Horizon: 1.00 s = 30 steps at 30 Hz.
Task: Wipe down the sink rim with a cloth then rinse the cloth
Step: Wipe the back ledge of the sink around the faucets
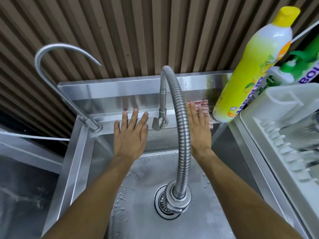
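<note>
Far left: a slim gooseneck tap (51, 66) rises from the back-left corner of the sink rim (76, 152), its spout curving over to the right.

Left hand (131, 135): flat, fingers straight and spread, palm down. Fingertips lie on the back ledge of the rim, just left of the main tap base; the heel of the hand hangs over the basin. It holds nothing.

Centre: the main tap, a ribbed flexible hose (179, 128), stands on the back ledge between the two hands, arches up and drops forward, its nozzle end hanging over the drain (162, 202). A flat lever handle (156, 124) sticks out at its base. Water droplets dot the basin floor.

Right hand (198, 128): also flat, fingers straight and close together, pressing down on a red-and-white striped cloth (203, 107). The cloth lies on the back-right part of the rim ledge against the splashback, showing past the fingertips and along the hand's right edge. The hands are well apart, the hose between them.

Right: a yellow dish-soap bottle (255, 66) stands just beside the cloth; whether they touch is unclear. Behind it, a green-labelled bottle (300, 62). A white dish rack (283, 135) sits on the right counter.
</note>
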### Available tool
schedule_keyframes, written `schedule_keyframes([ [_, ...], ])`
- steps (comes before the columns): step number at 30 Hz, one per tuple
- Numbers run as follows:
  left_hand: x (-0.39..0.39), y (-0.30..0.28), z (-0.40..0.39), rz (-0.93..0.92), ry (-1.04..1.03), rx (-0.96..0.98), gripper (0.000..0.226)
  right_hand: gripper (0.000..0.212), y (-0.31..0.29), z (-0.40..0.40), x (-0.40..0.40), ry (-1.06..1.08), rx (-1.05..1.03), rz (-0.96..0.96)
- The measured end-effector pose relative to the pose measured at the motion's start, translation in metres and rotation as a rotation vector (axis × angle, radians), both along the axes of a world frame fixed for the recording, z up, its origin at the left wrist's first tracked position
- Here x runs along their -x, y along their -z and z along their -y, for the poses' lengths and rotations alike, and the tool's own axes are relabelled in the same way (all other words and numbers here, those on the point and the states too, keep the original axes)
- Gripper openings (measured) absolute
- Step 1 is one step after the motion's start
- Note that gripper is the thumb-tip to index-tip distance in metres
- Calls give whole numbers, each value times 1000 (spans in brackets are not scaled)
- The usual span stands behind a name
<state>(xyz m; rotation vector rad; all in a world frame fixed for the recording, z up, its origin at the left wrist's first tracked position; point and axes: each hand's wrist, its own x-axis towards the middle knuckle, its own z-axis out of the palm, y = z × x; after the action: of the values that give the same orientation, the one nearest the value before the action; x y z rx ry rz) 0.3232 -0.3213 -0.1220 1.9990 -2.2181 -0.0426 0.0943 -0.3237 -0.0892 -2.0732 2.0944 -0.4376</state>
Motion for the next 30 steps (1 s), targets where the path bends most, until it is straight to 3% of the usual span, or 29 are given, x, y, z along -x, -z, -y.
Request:
schedule_keyframes([
  [2,5,0,0,14,-24,22,69,66,-3,-3,-19,-11,-35,70],
  [5,9,-3,-2,12,-41,29,73,70,-3,-5,-34,-299,-33,327],
  [8,9,-7,-5,8,-14,-20,80,60,11,7,5,-373,87,0],
  [11,15,-19,-4,-197,-7,30,67,52,22,6,17,-242,178,11],
  [14,17,-37,3,-378,70,-34,74,47,27,8,12,-225,251,-16],
  [16,16,-50,7,-437,139,-108,76,55,28,9,13,-195,197,-9],
  [18,15,-62,7,-560,155,-184,65,65,32,8,11,-75,190,64],
  [21,26,-74,4,-843,139,-246,37,47,30,11,3,89,216,260],
  [24,37,-75,-1,-969,88,-259,27,33,-10,17,-9,360,310,839],
  [25,39,-71,-2,-968,84,-271,25,34,-24,19,-10,440,384,1059],
  [27,36,-64,-2,-877,115,-278,25,34,-50,22,-17,388,597,1145],
  [28,30,-58,-1,-768,140,-240,32,34,-60,23,-21,264,641,1050],
  [30,10,-45,1,-432,192,-145,59,40,-68,27,-17,-155,589,675],
])
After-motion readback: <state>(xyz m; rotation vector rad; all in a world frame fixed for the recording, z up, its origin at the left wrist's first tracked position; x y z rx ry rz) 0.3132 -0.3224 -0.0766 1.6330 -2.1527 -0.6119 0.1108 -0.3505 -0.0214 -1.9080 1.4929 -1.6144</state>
